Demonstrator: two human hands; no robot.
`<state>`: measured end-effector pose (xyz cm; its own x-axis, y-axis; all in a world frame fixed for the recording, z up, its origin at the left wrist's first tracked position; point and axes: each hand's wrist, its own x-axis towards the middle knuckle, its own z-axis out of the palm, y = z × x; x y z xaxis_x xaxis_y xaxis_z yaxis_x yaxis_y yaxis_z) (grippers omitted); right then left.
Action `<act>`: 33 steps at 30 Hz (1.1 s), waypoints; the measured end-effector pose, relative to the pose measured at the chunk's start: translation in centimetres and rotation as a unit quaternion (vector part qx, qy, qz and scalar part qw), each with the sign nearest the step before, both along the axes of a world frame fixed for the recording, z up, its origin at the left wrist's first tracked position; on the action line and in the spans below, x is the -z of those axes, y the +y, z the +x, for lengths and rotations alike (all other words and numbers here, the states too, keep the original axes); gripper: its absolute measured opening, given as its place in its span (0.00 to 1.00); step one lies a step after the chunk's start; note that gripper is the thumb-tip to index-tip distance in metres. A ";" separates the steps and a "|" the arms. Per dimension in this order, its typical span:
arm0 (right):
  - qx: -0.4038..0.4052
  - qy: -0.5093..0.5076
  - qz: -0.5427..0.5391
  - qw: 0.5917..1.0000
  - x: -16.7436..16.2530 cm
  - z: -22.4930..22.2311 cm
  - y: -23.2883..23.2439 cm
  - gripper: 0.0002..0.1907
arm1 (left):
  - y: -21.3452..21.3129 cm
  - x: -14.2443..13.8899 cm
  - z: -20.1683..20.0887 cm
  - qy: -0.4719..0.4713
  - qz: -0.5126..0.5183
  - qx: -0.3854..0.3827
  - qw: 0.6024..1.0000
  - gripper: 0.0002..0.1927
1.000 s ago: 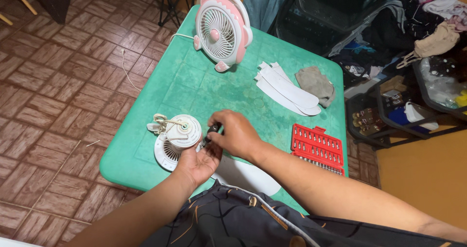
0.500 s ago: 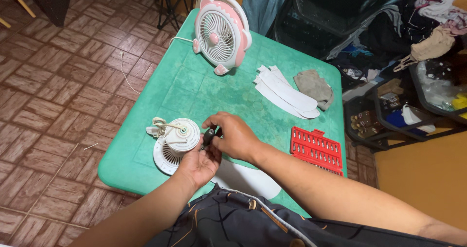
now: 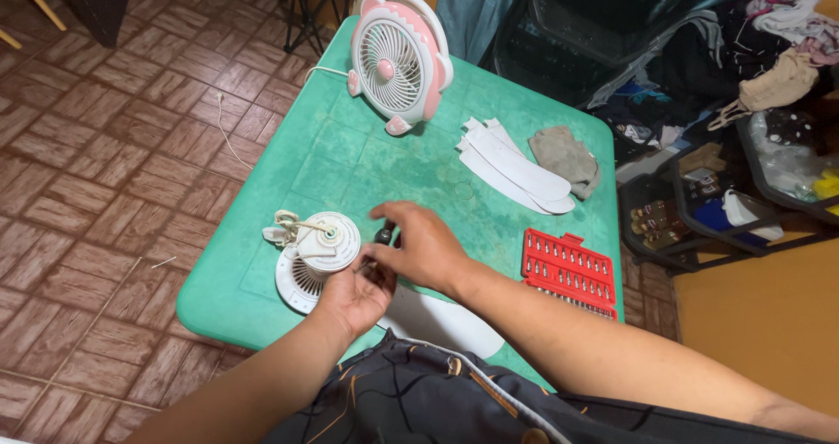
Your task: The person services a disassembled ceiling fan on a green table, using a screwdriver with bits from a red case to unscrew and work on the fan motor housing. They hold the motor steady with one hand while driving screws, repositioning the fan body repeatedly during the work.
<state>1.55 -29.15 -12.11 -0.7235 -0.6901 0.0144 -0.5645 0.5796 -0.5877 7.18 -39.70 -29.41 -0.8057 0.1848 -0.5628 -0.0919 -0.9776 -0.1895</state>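
A white round fan motor unit with loose wires lies near the front left of the green table. My left hand is palm up just right of it, fingers cupped under a small dark tool. My right hand comes over from the right and grips that dark tool, a screwdriver by its look, right beside the motor unit. Whether the left hand holds anything small in its palm is hidden.
A pink and white desk fan stands at the table's far side. White fan blades and a grey cloth lie at the right. A red bit set case sits near my right forearm. Cluttered racks stand to the right.
Both hands stay together beside the motor unit with only slight shifts; the camera view has moved a little.
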 end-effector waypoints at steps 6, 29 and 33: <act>-0.017 0.000 0.006 1.000 0.0 -0.2 0.0 0.16 | 0.3 0.0 0.2 -0.033 -0.029 -0.023 0.999 0.12; 0.030 -0.019 0.075 0.997 1.0 0.3 0.3 0.15 | 0.4 0.3 0.7 -0.047 0.057 0.007 0.997 0.14; -0.068 -0.006 -0.056 0.996 0.9 0.3 0.5 0.18 | 0.4 0.1 0.7 -0.047 0.004 0.015 0.999 0.16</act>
